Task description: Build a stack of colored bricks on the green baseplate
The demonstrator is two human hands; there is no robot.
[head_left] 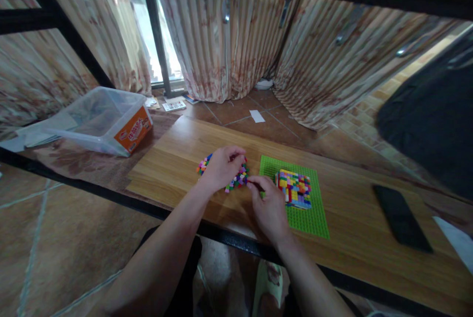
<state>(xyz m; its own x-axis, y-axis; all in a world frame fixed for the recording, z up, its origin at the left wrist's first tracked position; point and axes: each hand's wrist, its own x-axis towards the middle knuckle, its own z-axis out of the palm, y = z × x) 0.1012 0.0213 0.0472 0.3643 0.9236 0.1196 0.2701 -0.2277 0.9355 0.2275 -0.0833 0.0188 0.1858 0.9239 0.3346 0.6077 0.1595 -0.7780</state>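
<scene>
Loose bricks point(241, 177): small multicoloured pile, under and around the left hand, reaching the right fingertips.
Left hand point(220, 169): over the pile, thumb and fingers bent toward each other; can't tell if a brick is between them.
Right hand point(271, 206): thumb and index nearly meeting at the pile's edge; maybe a small dark brick there, too small to confirm.
Brick block point(293, 189): multicoloured, just beyond the right hand, on its outer side.
Green baseplate point(310, 223): under the block, its near edge beside the right hand.
Wooden tabletop point(347, 208): beneath both hands and the pile.
Dark flat slab point(402, 218): well right of both grips, likely a phone.
Clear bin point(99, 120): well left of both grips, orange label.
Risk, pile: left palm or wrist could sweep bricks away; crowded fingers could drop a tiny one.
Risk, block: right knuckles could bump it and shift the baseplate, being so close.
</scene>
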